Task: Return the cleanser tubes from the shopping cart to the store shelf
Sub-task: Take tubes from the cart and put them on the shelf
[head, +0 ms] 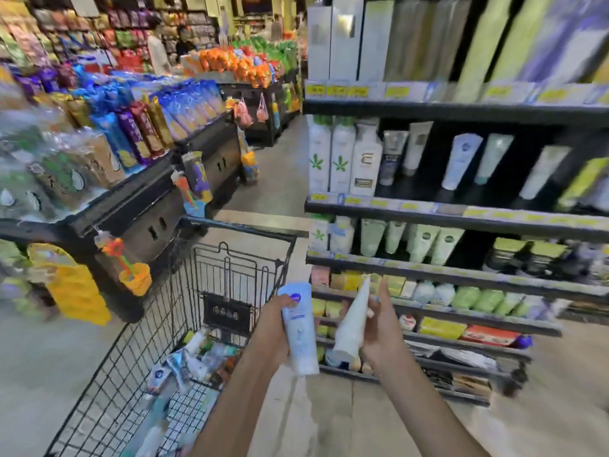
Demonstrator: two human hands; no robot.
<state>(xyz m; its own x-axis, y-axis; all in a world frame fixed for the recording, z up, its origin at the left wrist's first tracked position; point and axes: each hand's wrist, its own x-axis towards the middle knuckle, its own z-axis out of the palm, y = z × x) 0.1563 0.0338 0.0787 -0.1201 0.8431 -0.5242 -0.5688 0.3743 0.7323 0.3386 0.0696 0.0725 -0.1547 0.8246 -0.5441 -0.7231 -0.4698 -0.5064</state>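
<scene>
The left hand [275, 319] clamps a blue-white tube [298, 328], and the right hand [379, 328] clamps a white tube [352, 319]; both are held up between the cart [184, 324] and the shelf [461, 219]. More tubes [184, 361] lie in the cart's basket. Shelf tubes [461, 161] stand ahead on the right with gaps between. A snack display [138, 133] lines the aisle on the left.

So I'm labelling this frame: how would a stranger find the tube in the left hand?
Start at the black wire shopping cart. Just right of its rim, the left hand grips a pale blue tube. Its neighbour in the right hand is a plain white tube.
</scene>
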